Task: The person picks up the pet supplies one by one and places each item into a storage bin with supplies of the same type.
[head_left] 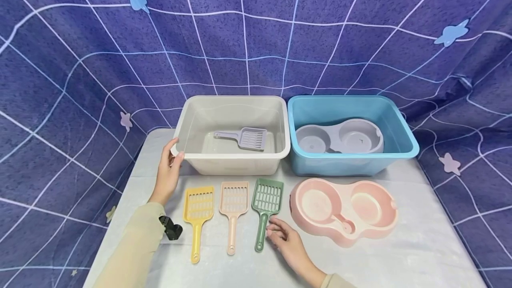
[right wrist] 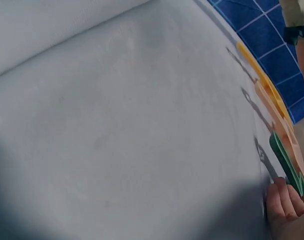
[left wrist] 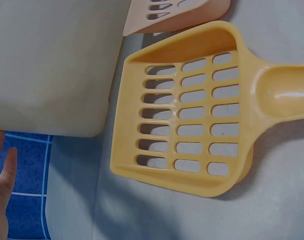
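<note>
My left hand holds the front left corner of the beige litter box, thumb and fingers around its rim. A purple litter scoop lies inside. Below the box, yellow, peach and green litter scoops lie in a row, heads toward the box. My right hand is beside the green scoop's handle, fingers loosely bent and fingertips right at its edge. In the left wrist view, the yellow scoop's slotted head fills the middle, with part of the left hand at the lower left.
The blue litter box stands right of the beige one and holds a purple double pet bowl. In front of it sits a pink double pet bowl. The boxes stand along the pale table's back edge, by a purple-blue curtain.
</note>
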`<state>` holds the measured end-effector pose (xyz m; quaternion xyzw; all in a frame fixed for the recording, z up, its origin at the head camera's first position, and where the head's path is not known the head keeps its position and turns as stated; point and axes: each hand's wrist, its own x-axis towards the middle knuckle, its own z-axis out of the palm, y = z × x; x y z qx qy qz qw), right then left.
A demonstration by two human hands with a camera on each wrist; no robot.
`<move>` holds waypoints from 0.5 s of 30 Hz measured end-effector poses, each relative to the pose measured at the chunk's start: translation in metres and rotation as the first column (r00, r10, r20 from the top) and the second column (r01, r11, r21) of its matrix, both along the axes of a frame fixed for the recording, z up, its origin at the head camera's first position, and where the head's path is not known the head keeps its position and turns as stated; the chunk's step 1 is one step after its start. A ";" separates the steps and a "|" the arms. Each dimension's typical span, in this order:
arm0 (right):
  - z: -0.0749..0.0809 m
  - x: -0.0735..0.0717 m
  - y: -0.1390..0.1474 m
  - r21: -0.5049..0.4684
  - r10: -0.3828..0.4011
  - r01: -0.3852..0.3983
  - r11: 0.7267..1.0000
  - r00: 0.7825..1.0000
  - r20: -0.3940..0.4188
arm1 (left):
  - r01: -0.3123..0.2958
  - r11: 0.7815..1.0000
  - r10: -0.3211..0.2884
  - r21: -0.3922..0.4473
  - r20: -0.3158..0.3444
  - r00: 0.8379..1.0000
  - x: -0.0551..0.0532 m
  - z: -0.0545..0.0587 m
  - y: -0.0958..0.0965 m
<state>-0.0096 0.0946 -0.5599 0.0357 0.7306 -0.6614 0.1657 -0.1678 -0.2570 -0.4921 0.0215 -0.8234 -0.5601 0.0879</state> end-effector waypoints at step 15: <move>0.003 -0.005 -0.019 -0.043 -0.030 0.033 0.999 0.998 0.060 | 0.009 1.000 -0.009 0.021 -0.007 1.000 0.017 0.035 0.016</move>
